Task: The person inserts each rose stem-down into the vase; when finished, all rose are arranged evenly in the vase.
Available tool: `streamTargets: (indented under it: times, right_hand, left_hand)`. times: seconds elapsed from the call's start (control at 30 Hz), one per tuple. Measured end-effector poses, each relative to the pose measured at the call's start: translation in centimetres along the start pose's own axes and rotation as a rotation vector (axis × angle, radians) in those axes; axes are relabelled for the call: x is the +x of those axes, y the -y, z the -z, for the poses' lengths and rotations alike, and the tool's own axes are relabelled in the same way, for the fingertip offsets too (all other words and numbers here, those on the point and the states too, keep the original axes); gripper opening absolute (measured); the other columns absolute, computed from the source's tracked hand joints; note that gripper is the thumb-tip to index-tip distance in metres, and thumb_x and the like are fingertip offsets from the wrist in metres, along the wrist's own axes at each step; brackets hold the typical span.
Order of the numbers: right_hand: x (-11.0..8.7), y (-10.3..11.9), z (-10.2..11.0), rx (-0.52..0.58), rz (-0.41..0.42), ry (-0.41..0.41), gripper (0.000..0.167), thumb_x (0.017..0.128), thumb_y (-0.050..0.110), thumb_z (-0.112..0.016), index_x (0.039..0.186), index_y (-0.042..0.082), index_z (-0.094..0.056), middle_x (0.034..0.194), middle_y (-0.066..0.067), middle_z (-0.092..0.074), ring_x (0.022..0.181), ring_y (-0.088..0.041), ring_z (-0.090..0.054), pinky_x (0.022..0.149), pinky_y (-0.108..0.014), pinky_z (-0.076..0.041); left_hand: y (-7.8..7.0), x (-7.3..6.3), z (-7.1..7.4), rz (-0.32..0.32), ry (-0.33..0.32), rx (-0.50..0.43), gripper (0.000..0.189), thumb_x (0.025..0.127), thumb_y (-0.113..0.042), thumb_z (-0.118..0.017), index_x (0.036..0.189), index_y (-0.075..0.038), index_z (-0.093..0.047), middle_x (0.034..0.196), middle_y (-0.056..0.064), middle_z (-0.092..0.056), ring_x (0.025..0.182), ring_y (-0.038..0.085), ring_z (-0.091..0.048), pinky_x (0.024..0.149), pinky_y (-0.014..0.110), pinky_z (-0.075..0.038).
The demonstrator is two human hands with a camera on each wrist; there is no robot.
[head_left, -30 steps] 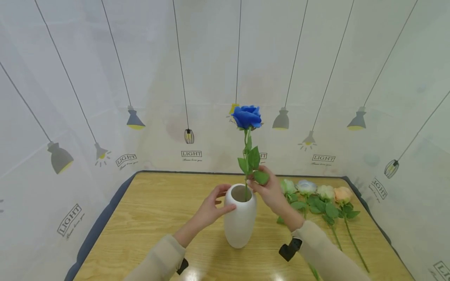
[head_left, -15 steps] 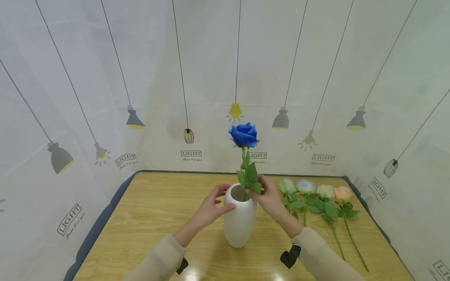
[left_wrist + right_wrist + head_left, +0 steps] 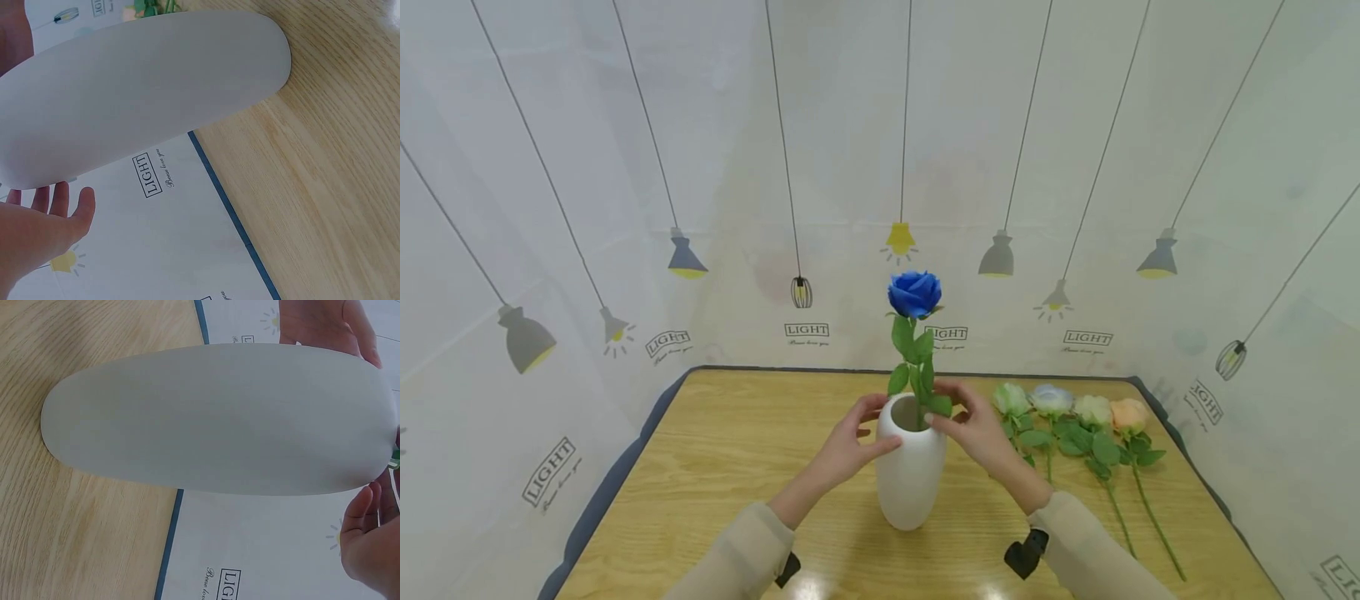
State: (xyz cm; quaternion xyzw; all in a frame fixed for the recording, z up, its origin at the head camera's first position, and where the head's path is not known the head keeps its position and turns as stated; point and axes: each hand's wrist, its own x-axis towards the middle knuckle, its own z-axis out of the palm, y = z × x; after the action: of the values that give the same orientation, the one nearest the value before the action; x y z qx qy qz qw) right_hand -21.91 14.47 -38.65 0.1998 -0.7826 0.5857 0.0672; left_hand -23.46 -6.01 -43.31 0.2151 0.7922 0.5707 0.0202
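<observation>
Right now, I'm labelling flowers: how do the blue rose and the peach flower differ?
The blue rose is vivid blue, the peach flower pale orange. The blue rose stands upright in the white vase; the peach flower lies on the table. The right hand is at the blue rose's leaves; no hand touches the peach flower. Both have green stems and leaves.

Vase [image 3: 910, 479]: upright on the bench [image 3: 760, 475], between left hand [image 3: 846, 446] and right hand [image 3: 977, 429].
Rose [image 3: 914, 294]: in the vase's mouth, stem right of centre, its depth hard to tell.
Four flowers [image 3: 1093, 410]: side by side on the bench, right of the vase, heads toward the backdrop.
Backdrop [image 3: 850, 150]: behind the bench and along both sides.
</observation>
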Motion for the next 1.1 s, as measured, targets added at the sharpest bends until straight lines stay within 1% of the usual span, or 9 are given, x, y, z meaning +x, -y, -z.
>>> streamTargets:
  times: [0.17,0.33,0.43,0.53,0.57,0.67,0.77,0.97,1.1]
  right_hand:
    - [0.0,0.0,0.1,0.007,0.02,0.01,0.037,0.08,0.001,-0.062,0.115,-0.004,-0.05,0.105,-0.018,-0.054,0.083,-0.025,-0.044,0.06,-0.028,-0.041]
    - [0.3,0.0,0.2,0.009,0.009,0.012,0.032,0.084,0.005,-0.059,0.114,-0.003,-0.052,0.103,-0.018,-0.055,0.083,-0.025,-0.044,0.061,-0.025,-0.04]
    - [0.9,-0.6,0.2,-0.01,-0.018,-0.008,0.03,0.087,0.015,-0.058,0.113,0.001,-0.055,0.103,-0.012,-0.056,0.085,-0.022,-0.045,0.066,-0.029,-0.04]
    - [1.9,-1.4,0.1,-0.031,-0.021,-0.066,0.029,0.086,0.024,-0.059,0.109,0.006,-0.059,0.1,-0.006,-0.058,0.085,-0.02,-0.047,0.069,-0.033,-0.041]
    - [2.3,-1.6,0.0,-0.024,-0.017,-0.092,0.029,0.085,0.026,-0.059,0.107,0.006,-0.06,0.099,-0.005,-0.059,0.085,-0.019,-0.048,0.069,-0.032,-0.041]
    - [3.5,-1.5,-0.2,-0.011,-0.006,-0.16,0.029,0.084,0.026,-0.061,0.104,0.005,-0.062,0.099,-0.006,-0.06,0.084,-0.019,-0.05,0.068,-0.031,-0.043]
    - [4.5,-1.1,-0.2,-0.005,-0.034,-0.176,0.03,0.084,0.027,-0.062,0.105,0.005,-0.063,0.102,-0.006,-0.059,0.085,-0.02,-0.049,0.067,-0.03,-0.043]
    - [5.8,-0.6,-0.4,-0.031,-0.133,-0.119,0.032,0.084,0.03,-0.06,0.107,0.009,-0.063,0.108,-0.003,-0.056,0.089,-0.02,-0.048,0.074,-0.037,-0.043]
    - [6.4,-0.3,-0.7,-0.001,-0.191,-0.093,0.033,0.084,0.028,-0.059,0.109,0.006,-0.061,0.109,-0.006,-0.057,0.094,-0.022,-0.05,0.08,-0.041,-0.042]
  left_hand:
    - [0.1,0.0,0.0,-0.007,-0.005,0.007,0.058,0.078,-0.03,-0.067,0.126,-0.011,-0.04,0.124,0.004,-0.045,0.113,0.024,-0.041,0.088,0.046,-0.035]
    - [-0.2,-0.1,0.1,0.0,0.003,0.01,0.058,0.08,-0.026,-0.066,0.128,-0.009,-0.039,0.125,0.008,-0.044,0.114,0.027,-0.041,0.088,0.048,-0.035]
    - [-1.7,-0.6,0.3,0.01,0.007,0.005,0.059,0.081,-0.021,-0.066,0.129,-0.005,-0.036,0.127,0.012,-0.042,0.113,0.031,-0.04,0.088,0.049,-0.034]
    - [-3.1,-1.0,0.4,0.014,0.011,-0.002,0.058,0.081,-0.018,-0.065,0.129,-0.001,-0.036,0.127,0.016,-0.041,0.113,0.034,-0.04,0.088,0.051,-0.033]
    - [-2.9,-1.0,0.4,0.01,0.011,0.002,0.058,0.082,-0.02,-0.065,0.129,-0.002,-0.036,0.127,0.015,-0.042,0.113,0.034,-0.04,0.088,0.051,-0.033]
    - [-1.5,-0.5,0.2,0.005,0.004,0.005,0.059,0.081,-0.027,-0.065,0.128,-0.006,-0.038,0.127,0.011,-0.043,0.113,0.03,-0.041,0.089,0.048,-0.034]
    - [0.0,-0.1,0.1,0.002,-0.001,0.012,0.062,0.079,-0.034,-0.066,0.129,-0.011,-0.038,0.127,0.007,-0.043,0.113,0.026,-0.042,0.088,0.046,-0.035]
    - [-0.3,-0.2,0.2,0.013,0.01,0.01,0.06,0.079,-0.031,-0.066,0.129,-0.011,-0.038,0.127,0.006,-0.042,0.113,0.025,-0.041,0.089,0.045,-0.035]
    - [-1.9,-0.7,0.4,0.007,0.02,-0.008,0.059,0.081,-0.025,-0.065,0.129,-0.005,-0.037,0.128,0.013,-0.041,0.113,0.031,-0.04,0.088,0.049,-0.034]
